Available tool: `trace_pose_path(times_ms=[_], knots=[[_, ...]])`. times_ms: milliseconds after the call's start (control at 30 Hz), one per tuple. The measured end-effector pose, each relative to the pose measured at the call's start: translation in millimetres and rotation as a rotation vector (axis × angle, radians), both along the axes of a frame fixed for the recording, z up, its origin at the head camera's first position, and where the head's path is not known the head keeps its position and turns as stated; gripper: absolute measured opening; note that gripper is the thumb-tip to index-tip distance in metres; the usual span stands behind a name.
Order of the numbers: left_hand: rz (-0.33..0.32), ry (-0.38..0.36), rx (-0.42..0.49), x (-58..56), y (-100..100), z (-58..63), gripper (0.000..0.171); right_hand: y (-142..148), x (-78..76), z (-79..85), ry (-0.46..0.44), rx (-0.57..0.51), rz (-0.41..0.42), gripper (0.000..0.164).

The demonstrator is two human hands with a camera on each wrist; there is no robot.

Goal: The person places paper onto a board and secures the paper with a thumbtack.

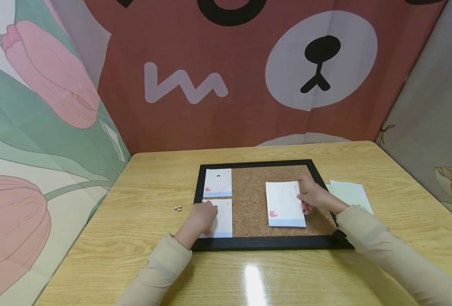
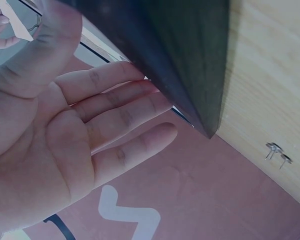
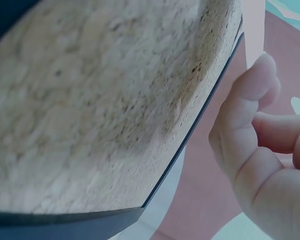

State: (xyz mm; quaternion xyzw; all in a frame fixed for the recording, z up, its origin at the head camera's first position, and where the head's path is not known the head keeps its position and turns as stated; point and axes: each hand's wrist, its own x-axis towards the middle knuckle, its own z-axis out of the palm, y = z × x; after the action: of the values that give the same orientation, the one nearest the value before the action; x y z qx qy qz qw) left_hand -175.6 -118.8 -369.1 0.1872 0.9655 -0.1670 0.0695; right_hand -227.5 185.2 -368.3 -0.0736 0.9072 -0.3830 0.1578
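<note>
A black-framed cork board (image 1: 249,212) lies on the table. My right hand (image 1: 313,195) pinches the right edge of a white note sheet (image 1: 285,204) with a pink print and a blue bottom band, held over the board's right half. My left hand (image 1: 203,216) rests at the board's left edge, over a matching lower note sheet (image 1: 222,221). In the left wrist view the left fingers (image 2: 130,115) are nearly straight beside the frame, holding nothing. Above lies another note sheet (image 1: 216,187) with a silver thumbtack (image 1: 218,176) in it.
Several loose silver thumbtacks (image 1: 178,208) sit on the table left of the board. To the right of the board lie pale green and white sheets (image 1: 350,195). A printed cloth (image 1: 233,119) hangs behind the wooden table (image 1: 149,178).
</note>
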Motion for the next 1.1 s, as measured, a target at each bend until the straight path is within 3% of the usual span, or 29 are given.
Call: trace_pose_path(times_ms=[367, 700, 1100], knots=[[-0.002, -0.012, -0.008, 0.6, 0.6, 0.8, 0.056, -8.2, -2.6, -9.9, -0.043, -0.113, 0.002, 0.049], [0.006, -0.016, -0.009, 0.2, 1.5, 0.7, 0.053, -18.0, -2.8, -6.8, -0.062, -0.006, -0.005, 0.054], [0.021, -0.035, -0.019, -1.6, 1.6, 0.7, 0.055, -25.3, -2.7, -6.3, -0.1, -0.009, 0.002, 0.052]])
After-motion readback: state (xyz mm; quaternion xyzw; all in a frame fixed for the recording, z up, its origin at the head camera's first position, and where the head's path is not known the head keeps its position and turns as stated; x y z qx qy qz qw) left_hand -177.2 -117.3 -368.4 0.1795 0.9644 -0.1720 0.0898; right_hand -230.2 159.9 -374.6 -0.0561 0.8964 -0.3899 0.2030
